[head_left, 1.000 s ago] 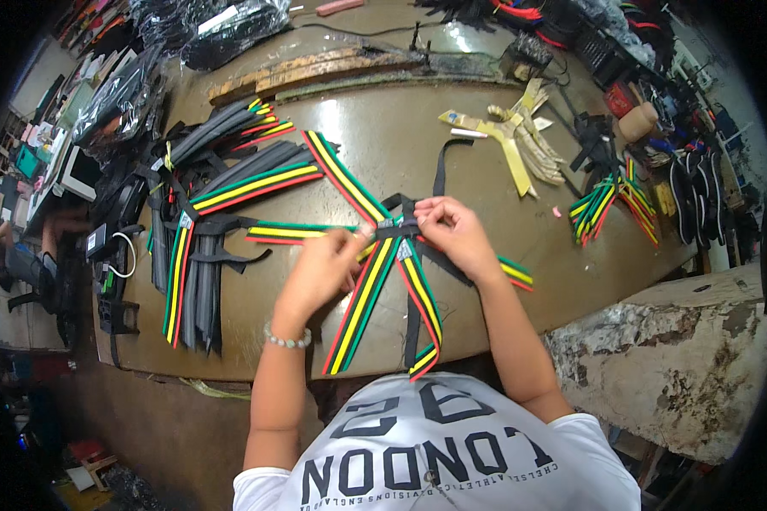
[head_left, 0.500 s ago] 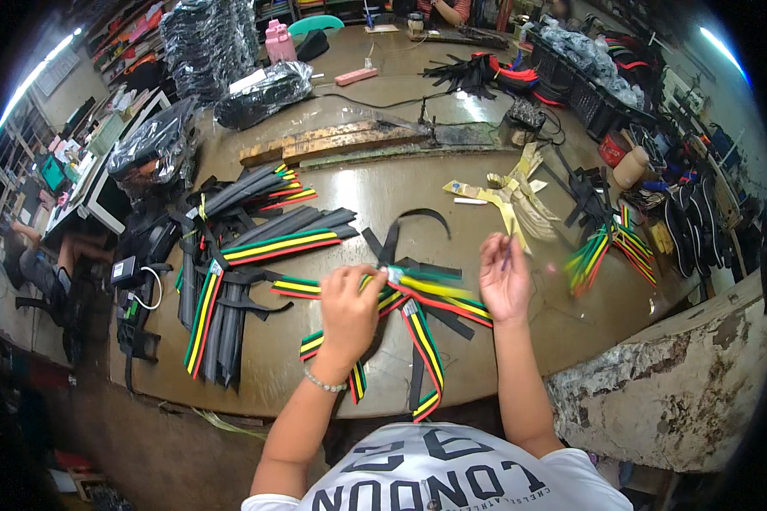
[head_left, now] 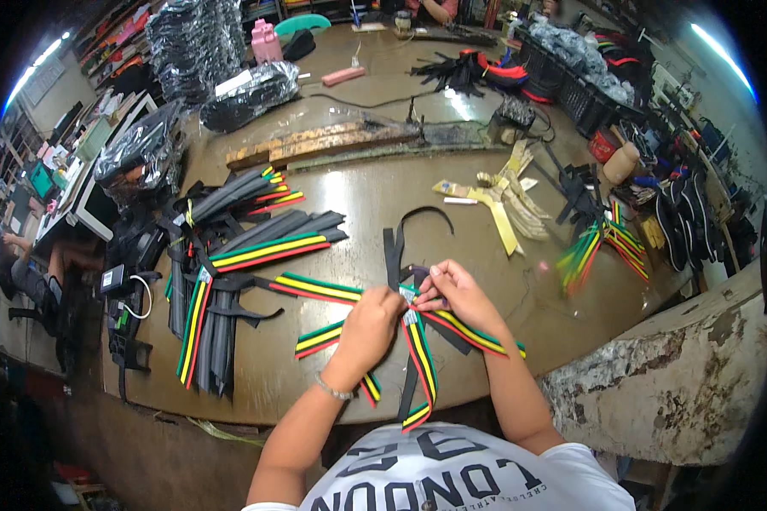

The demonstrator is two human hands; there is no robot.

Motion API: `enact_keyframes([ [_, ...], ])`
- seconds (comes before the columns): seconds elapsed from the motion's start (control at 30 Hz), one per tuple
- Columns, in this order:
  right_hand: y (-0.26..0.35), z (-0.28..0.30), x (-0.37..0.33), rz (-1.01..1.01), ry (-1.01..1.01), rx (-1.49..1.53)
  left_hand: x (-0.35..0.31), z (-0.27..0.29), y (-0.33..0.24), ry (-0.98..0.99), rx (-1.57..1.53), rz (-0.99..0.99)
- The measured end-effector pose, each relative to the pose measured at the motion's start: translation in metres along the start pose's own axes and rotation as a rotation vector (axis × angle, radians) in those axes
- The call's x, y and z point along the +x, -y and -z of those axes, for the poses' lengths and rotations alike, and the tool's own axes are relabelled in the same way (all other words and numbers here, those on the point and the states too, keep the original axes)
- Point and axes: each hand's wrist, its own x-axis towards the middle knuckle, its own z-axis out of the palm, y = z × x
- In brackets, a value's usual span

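Observation:
My left hand (head_left: pixel 371 322) pinches green, yellow and red striped straps where they meet at a small white tag (head_left: pixel 411 313). My right hand (head_left: pixel 460 294) is closed at the same joint, holding a slim dark-purple tool (head_left: pixel 444 303), mostly hidden by its fingers. From the joint, striped straps (head_left: pixel 316 289) fan out to the left, toward me and under my right forearm. A black strap (head_left: pixel 392 255) rises beyond it and curls to the right. Left of my hands lies a pile of striped straps (head_left: pixel 268 253) and dark grey strips (head_left: pixel 223 336).
Yellow strap pieces (head_left: pixel 504 213) lie beyond my right hand, with a striped bundle (head_left: pixel 609 238) further right. A long wooden bar (head_left: pixel 332 140) crosses the table (head_left: pixel 332 183). A black crate (head_left: pixel 562 72) and plastic-wrapped goods (head_left: pixel 141 153) flank the far side. Another person's arm (head_left: pixel 435 10) shows at the back.
My right hand has come down and left from above the table to the strap joint, bringing the slim tool. The strap swinging there has settled. The view has shifted slightly.

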Motion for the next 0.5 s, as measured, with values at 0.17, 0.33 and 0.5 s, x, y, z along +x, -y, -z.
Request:
enact_keyframes([
  [0.17, -0.003, 0.009, 0.003, 0.017, 0.102, -0.047, -0.002, 0.008, 0.027, -0.020, -0.252, 0.207],
  [0.33, -0.002, 0.004, 0.002, 0.064, 0.074, -0.154, -0.007, 0.024, 0.037, -0.003, -0.557, 0.400],
  [0.5, 0.001, -0.003, 0.000, 0.060, 0.057, -0.257, -0.002, 0.026, 0.016, 0.014, -0.345, 0.247],
])
